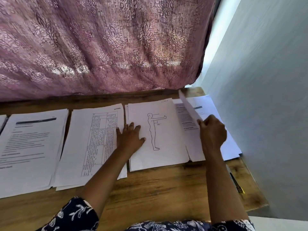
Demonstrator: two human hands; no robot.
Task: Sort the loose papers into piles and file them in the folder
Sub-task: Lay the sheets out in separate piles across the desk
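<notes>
Four paper piles lie in a row on the wooden table (166,184), w/ a sliver of a fifth pile (2,120) at the far-left edge of the head view. From the left: text pile (31,147) w/ a dark header bar, chart pile (93,144) w/ a printed grid, figure pile (170,139) topped by a line drawing of a standing person w/ arm out & "90°", then right pile (230,144) by the wall (266,97).

Left grip (129,137) is flat, fingers spread, pressing the figure pile's left edge; the outer fingers reach across to the chart pile's edge. Right grip (212,130) has fingers curled, pinching a lifted sheet (188,107) that stands tilted on edge above the right pile, between it & the figure pile.

A pen (235,182) lies near the table's right edge, well apart from the papers. Purple patterned curtain (100,47) hangs behind the table. Floral sleeve (75,215) shows at the bottom.
</notes>
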